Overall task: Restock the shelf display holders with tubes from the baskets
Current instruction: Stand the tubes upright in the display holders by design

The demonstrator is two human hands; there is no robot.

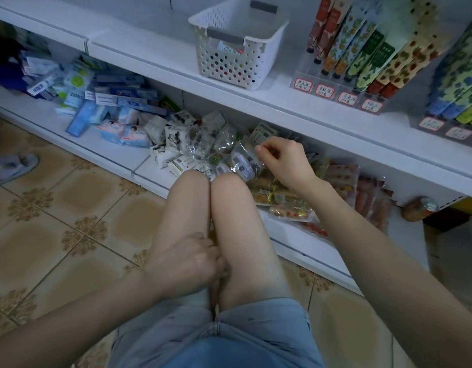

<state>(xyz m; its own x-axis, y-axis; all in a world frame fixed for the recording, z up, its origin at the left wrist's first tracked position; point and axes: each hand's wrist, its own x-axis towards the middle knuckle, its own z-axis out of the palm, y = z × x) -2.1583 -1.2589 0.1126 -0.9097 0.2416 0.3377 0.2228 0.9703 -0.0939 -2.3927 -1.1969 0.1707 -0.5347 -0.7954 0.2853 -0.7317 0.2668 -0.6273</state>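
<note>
**Crouched at the shelving, no tube in hand**

- Right hand [285, 160] is low, at the bottom shelf [102, 144]. Fingers are curled, with thumb and forefinger meeting on the edge of a clear packet [243, 160] in the heap of cellophane-wrapped goods. It looks like a pinch.
- Left hand [187, 264] is tucked between the thighs with fingers curled in. Their tips are hidden, so I cannot tell whether it holds anything.
- Tubes [362, 49] stand cap-down and leaning back in the clear display holders [306, 73] on the upper shelf [150, 49], to the right.
- White perforated basket [224, 62] sits just left of the holders. It looks nearly empty, with only a little colour showing low through the holes.

How to do it well (my judgement):
- Let go of the packet and reach up to the basket.
- Take one tube at a time and match its pattern to the row already in that lane.
- Slide it in cap-down behind the others, so the front row keeps its lean and the tags stay uncovered.

Writing:
- Red-bordered price tags [323, 91] on the holder fronts carry handwritten characters, too small to read.
- Vertical print on the tubes is illegible.
- "ZERO" is readable on a pale box [75, 96] among the blue and white cartons at far left.
</note>
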